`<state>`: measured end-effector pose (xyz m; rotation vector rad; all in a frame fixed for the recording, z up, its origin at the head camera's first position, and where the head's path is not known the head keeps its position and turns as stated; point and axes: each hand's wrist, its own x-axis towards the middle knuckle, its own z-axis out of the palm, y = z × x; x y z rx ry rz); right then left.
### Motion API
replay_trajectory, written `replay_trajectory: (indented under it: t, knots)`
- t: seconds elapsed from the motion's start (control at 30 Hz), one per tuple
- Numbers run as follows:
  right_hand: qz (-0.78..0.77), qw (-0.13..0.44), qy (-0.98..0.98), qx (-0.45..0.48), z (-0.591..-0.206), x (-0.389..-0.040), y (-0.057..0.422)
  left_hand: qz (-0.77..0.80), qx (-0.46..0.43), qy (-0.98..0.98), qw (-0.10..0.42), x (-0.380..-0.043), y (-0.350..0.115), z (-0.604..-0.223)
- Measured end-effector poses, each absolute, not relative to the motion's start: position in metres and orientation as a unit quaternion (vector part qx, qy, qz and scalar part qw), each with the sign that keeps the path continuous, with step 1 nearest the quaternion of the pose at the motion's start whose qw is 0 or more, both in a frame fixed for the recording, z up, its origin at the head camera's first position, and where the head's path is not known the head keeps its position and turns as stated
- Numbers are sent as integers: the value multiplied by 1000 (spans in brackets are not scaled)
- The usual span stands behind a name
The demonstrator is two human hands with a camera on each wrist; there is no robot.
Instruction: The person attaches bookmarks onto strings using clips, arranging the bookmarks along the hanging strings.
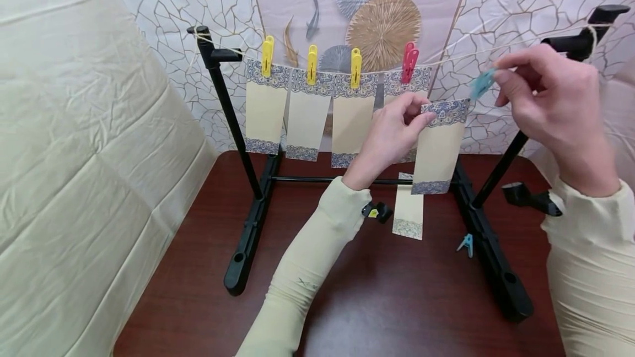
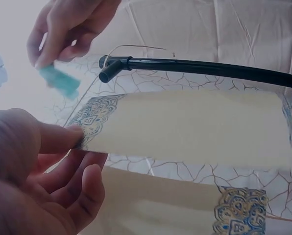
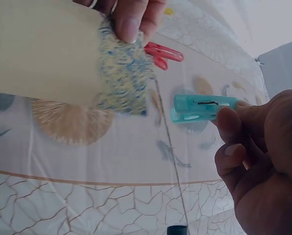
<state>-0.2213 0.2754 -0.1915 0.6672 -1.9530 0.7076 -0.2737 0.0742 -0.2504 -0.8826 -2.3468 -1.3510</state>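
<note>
My left hand point(image 1: 392, 128) pinches the upper left corner of a cream paper card point(image 1: 439, 150) with blue patterned bands at top and bottom. The card hangs just below the string point(image 1: 476, 53). In the left wrist view, thumb and fingers grip the card's point(image 2: 185, 129) patterned end. My right hand point(image 1: 555, 103) pinches a light blue clothespin point(image 1: 482, 84) beside the card's upper right corner, apart from it. The right wrist view shows the clothespin point(image 3: 200, 107) held by its rear end, its front pointing toward the card point(image 3: 124, 73).
Several similar cards hang on the string under yellow clothespins point(image 1: 312, 65) and a red one point(image 1: 409, 63). A black stand point(image 1: 230, 109) carries the string above the brown table point(image 1: 377, 291). Another card point(image 1: 408, 219) and a blue clothespin point(image 1: 466, 244) lie on the table.
</note>
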Motion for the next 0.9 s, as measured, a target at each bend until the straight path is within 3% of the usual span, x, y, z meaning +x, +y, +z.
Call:
replay_trajectory:
  t: [0.5, 0.9]
  knots:
    - [219, 481, -796, 294, -161, -245, 272, -421, -261, -853, 166, -274, 82, -223]
    - [278, 462, -793, 285, -162, -266, 267, -395, -225, -878, 148, -281, 93, -213]
